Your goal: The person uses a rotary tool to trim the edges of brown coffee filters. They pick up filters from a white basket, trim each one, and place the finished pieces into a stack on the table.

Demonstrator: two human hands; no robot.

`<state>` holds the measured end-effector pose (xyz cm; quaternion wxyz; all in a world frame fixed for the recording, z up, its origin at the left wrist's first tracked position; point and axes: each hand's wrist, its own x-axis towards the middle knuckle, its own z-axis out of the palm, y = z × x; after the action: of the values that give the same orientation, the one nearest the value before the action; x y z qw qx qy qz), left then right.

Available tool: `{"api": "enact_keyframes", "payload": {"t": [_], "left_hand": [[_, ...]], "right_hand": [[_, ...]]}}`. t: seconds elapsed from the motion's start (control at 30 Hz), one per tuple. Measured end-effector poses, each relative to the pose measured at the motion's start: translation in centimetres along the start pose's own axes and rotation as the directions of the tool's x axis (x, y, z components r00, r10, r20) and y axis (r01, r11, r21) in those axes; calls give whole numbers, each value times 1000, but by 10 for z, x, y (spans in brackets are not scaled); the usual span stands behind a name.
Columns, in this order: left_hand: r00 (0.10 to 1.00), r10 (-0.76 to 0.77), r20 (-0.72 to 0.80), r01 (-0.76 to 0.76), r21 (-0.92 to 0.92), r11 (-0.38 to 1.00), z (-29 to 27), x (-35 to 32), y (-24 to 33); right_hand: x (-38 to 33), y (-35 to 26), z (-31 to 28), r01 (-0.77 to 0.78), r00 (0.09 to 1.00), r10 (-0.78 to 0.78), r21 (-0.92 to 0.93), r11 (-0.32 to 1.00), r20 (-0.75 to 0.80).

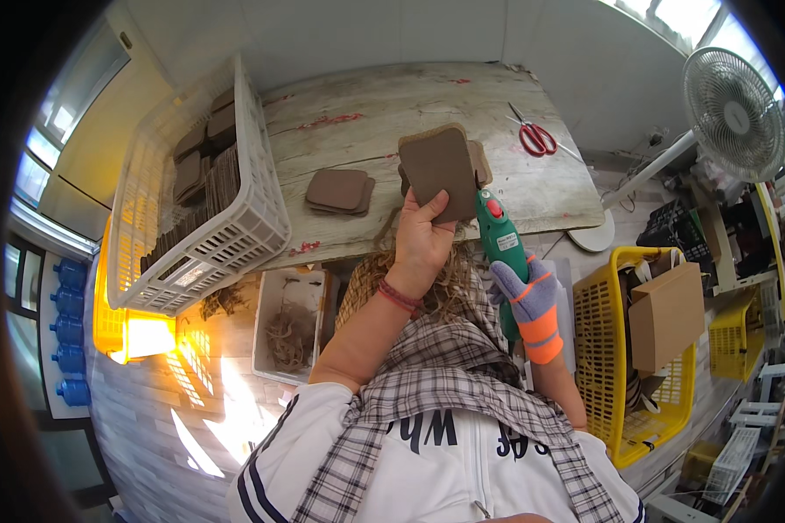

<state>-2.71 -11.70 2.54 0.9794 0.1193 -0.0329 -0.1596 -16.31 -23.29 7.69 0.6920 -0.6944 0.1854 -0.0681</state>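
1. The person's left hand [423, 240] is bare and holds a brown pad [440, 170] with rounded corners near its lower edge. The thumb lies on the face of the pad; the other fingers are mostly hidden behind it, so how they are spread cannot be told.
2. The pad is tilted up over the near part of the worn wooden table [392, 91], in front of the person.
3. The right hand [528, 292], in a grey and orange glove, has its fingers wrapped around a green power tool [501, 235] with a red button.
4. The tool's tip is at the pad's right edge; whether they touch cannot be told.
5. Beyond that edge, a lighter brown piece [480, 163] shows, partly hidden.
6. To the left, a small stack of pads [338, 189] lies on the table, beside a white plastic basket [228, 241] holding many similar pads.
7. Red-handled scissors [537, 139] lie toward the table's right side.
8. Stringy scraps [453, 277] hang over the person's lap, and a white box [270, 301] to the left contains more.
9. At the right stand a fan [731, 113] and a yellow basket [597, 340] with a cardboard box [667, 318] in it.
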Motion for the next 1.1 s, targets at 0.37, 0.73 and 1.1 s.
{"api": "enact_keyframes", "payload": {"t": [0.37, 0.73, 1.1], "left_hand": [[991, -111, 70, 104, 97, 990, -5, -20, -12], [963, -247, 107, 147, 560, 815, -30, -10, 54], [856, -516, 13, 249, 865, 435, -21, -9, 98]], "right_hand": [[3, -11, -6, 38, 999, -35, 71, 997, -39], [-2, -3, -37, -43, 993, 50, -64, 997, 108], [-9, 17, -41, 53, 985, 5, -329, 943, 174]]}}
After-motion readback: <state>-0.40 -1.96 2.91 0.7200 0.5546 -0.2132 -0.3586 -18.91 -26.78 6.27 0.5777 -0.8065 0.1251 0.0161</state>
